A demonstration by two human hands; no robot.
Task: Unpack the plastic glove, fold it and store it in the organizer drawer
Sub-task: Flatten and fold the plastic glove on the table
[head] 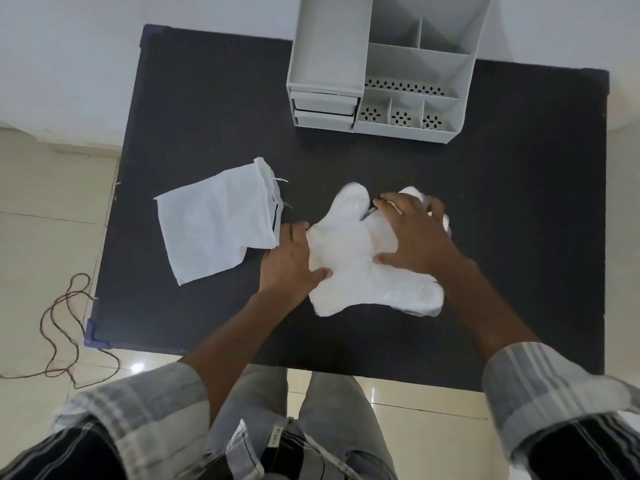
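Fingers first: both hands lie flat and spread on the plastic glove [349,251], pressing it down rather than gripping it. The left hand [289,259] sits at the glove's left edge, its thumb stretched out over the film and its fingers straight, pointing away along the border. The right hand [414,232] covers the glove's far right part with all five fingers splayed wide; the thumb reaches back toward the middle, and the fingertips rest over the glove's own finger shapes, part of which they hide.

The glove is thin, milky-translucent film, slightly crinkled, lying flat in the middle of the black table [207,116]. One rounded lobe sticks out toward the far side, and a broad end lies near the table's front.

Just to the left, touching or nearly touching the left hand, lies one white packet [214,226]: flat, papery or thin plastic, roughly rectangular, with a torn, ragged upper edge.

At the far side of the table stands one pale grey organizer [384,71] of stiff plastic, boxy and open-topped. I count two small drawers [323,110] stacked at its lower left, both pushed in, and three little square compartments in a row along the front right, their floors perforated with oval holes. Larger divided bins rise behind.

A thin brown cord [59,327] loops on the tiled floor [41,237] at the left. The table's visible left corners carry blue tape.
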